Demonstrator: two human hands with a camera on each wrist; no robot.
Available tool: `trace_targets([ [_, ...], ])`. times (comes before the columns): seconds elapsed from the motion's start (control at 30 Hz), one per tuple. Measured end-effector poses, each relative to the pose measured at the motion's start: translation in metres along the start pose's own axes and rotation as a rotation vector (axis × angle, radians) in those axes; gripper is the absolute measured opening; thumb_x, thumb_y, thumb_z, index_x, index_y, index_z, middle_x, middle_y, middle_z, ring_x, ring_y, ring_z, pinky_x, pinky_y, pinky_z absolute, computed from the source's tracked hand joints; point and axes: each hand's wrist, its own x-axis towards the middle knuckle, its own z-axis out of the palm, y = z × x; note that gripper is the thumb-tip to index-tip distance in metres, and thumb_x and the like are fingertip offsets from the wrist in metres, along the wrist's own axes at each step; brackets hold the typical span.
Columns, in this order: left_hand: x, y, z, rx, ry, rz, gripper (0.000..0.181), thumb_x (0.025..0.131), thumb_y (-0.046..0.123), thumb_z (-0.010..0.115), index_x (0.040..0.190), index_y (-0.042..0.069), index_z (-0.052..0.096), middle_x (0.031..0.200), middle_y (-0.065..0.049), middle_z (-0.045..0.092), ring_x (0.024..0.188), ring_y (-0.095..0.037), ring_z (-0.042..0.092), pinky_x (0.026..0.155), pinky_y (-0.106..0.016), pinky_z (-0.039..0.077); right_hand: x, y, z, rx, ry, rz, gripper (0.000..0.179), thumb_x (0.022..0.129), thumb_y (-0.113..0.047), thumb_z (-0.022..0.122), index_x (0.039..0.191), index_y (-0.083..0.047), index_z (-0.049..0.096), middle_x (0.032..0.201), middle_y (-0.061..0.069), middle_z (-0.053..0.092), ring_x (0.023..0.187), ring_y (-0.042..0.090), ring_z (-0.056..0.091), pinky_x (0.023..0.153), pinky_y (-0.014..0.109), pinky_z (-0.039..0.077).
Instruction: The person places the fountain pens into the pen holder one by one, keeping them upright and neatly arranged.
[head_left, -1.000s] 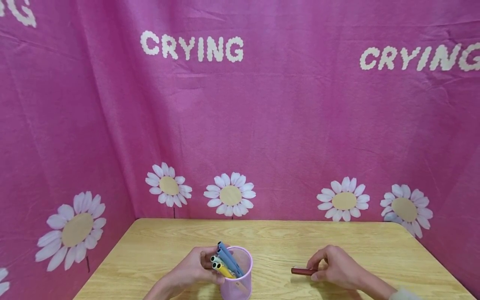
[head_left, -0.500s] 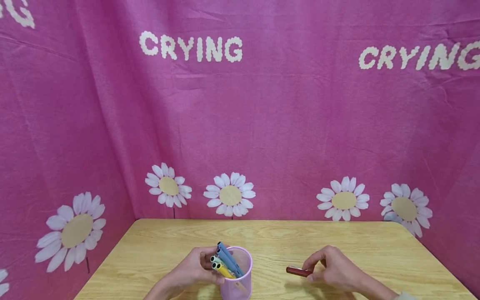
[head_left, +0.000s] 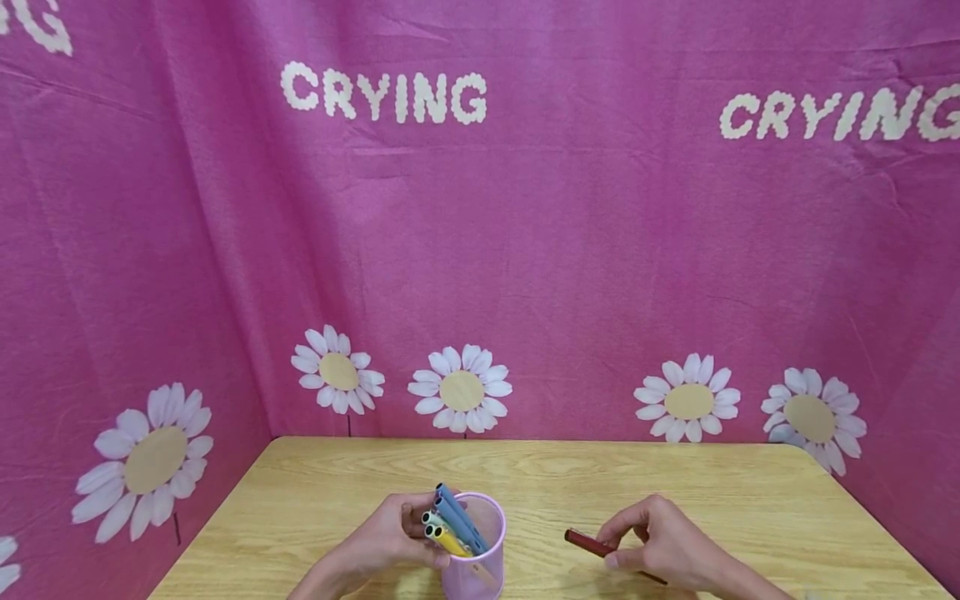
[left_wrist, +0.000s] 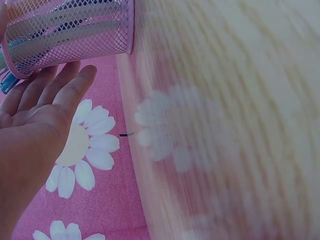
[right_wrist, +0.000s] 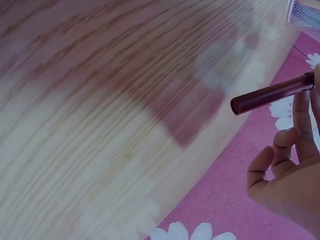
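Observation:
On the table's near side stands a pink mesh pen cup (head_left: 474,578), which my left hand (head_left: 381,537) holds from the left between thumb and fingers. Several capped pens lean toward that hand out of the cup, among them blue-grey pens (head_left: 459,518) and a yellow pen (head_left: 452,541). The left wrist view shows the fingers against the mesh side of the cup (left_wrist: 85,32). To the right of the cup, my right hand (head_left: 669,546) pinches a dark red pen (head_left: 587,542) between thumb and fingertips, above the tabletop. In the right wrist view the pen (right_wrist: 272,93) is tilted and the lower fingers are loosely bent.
A light wood-grain table (head_left: 547,467) fills the lower part of the head view. Pink cloth (head_left: 570,250) with printed daisies and lettering hangs behind and on the sides. In the right wrist view, the table edge crosses diagonally.
My right hand has shifted slightly left with the red pen, toward the cup. The pen has tilted, its left end now higher and its other end showing below the hand. My left hand and cup stay put.

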Motion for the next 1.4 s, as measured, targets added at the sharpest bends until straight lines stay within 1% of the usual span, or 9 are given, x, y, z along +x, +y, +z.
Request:
trace_targets([
  [0.27,0.000,0.000,0.000,-0.023,0.012,-0.028,0.064,0.087,0.000,0.085,0.145,-0.001,0.061,0.122,-0.017,0.074,0.102,-0.025,0.071,0.088,-0.032,0.059,0.002,-0.012,0.006,0.016,0.015,0.057,0.011,0.084,-0.008,0.087,0.093,-0.012,0.084,0.084,-0.008,0.076,0.060,0.004,0.043,0.051,0.024,0.033],
  [0.4,0.000,0.000,0.000,-0.029,-0.002,-0.009,0.064,0.087,-0.002,0.084,0.146,-0.003,0.059,0.122,-0.018,0.073,0.102,-0.024,0.072,0.087,-0.032,0.060,0.003,-0.018,0.010,0.044,0.025,0.063,0.011,0.084,-0.009,0.087,0.094,-0.012,0.084,0.085,-0.007,0.077,0.059,0.004,0.044,0.050,0.025,0.035],
  [0.53,0.000,0.001,0.000,-0.036,-0.015,-0.001,0.065,0.088,-0.002,0.083,0.147,-0.005,0.057,0.123,-0.019,0.073,0.102,-0.022,0.072,0.087,-0.032,0.060,0.004,-0.022,0.014,0.087,0.025,0.065,0.012,0.084,-0.009,0.087,0.095,-0.012,0.084,0.088,-0.005,0.078,0.062,0.007,0.048,0.053,0.025,0.039],
  [0.7,0.000,0.001,0.000,-0.033,-0.003,-0.026,0.064,0.088,0.000,0.084,0.147,-0.002,0.059,0.122,-0.017,0.073,0.103,-0.023,0.071,0.089,-0.033,0.059,0.003,-0.026,0.018,0.118,0.026,0.081,0.012,0.086,-0.008,0.084,0.098,-0.011,0.084,0.092,-0.002,0.079,0.077,0.011,0.057,0.064,0.024,0.042],
  [0.87,0.000,0.002,-0.001,-0.038,0.003,-0.037,0.063,0.088,0.001,0.084,0.146,-0.001,0.060,0.122,-0.016,0.073,0.103,-0.023,0.071,0.089,-0.033,0.059,0.004,-0.032,0.022,0.120,0.037,0.106,0.012,0.087,-0.010,0.084,0.098,-0.014,0.084,0.093,-0.003,0.078,0.086,0.011,0.060,0.073,0.023,0.044],
  [1.03,0.001,0.002,-0.001,-0.040,-0.001,-0.037,0.063,0.088,0.002,0.084,0.146,-0.001,0.060,0.122,-0.016,0.073,0.102,-0.022,0.070,0.089,-0.032,0.059,0.007,-0.038,0.026,0.121,0.061,0.087,0.012,0.086,-0.013,0.086,0.098,-0.014,0.084,0.091,-0.005,0.077,0.082,0.010,0.060,0.069,0.023,0.044],
  [1.13,0.000,0.002,0.000,-0.035,0.003,-0.033,0.063,0.088,0.002,0.084,0.146,-0.001,0.060,0.122,-0.016,0.074,0.102,-0.022,0.071,0.089,-0.032,0.059,0.009,-0.042,0.028,0.117,0.076,0.074,0.013,0.086,-0.014,0.086,0.099,-0.012,0.085,0.088,-0.005,0.077,0.069,0.007,0.054,0.059,0.023,0.041],
  [1.23,0.000,0.002,0.000,-0.030,-0.001,-0.016,0.063,0.088,0.001,0.084,0.146,-0.003,0.059,0.121,-0.018,0.074,0.102,-0.022,0.072,0.088,-0.031,0.059,0.012,-0.048,0.030,0.127,0.093,0.062,0.014,0.086,-0.013,0.086,0.100,-0.010,0.085,0.086,-0.005,0.077,0.059,0.004,0.043,0.050,0.024,0.034],
  [1.4,0.000,0.000,0.000,-0.027,-0.017,0.023,0.065,0.087,0.000,0.084,0.146,-0.007,0.056,0.121,-0.018,0.074,0.102,-0.020,0.072,0.089,-0.031,0.059,0.017,-0.057,0.033,0.158,0.121,0.025,0.014,0.086,-0.011,0.086,0.100,-0.008,0.084,0.087,-0.004,0.078,0.060,0.004,0.040,0.050,0.026,0.032],
])
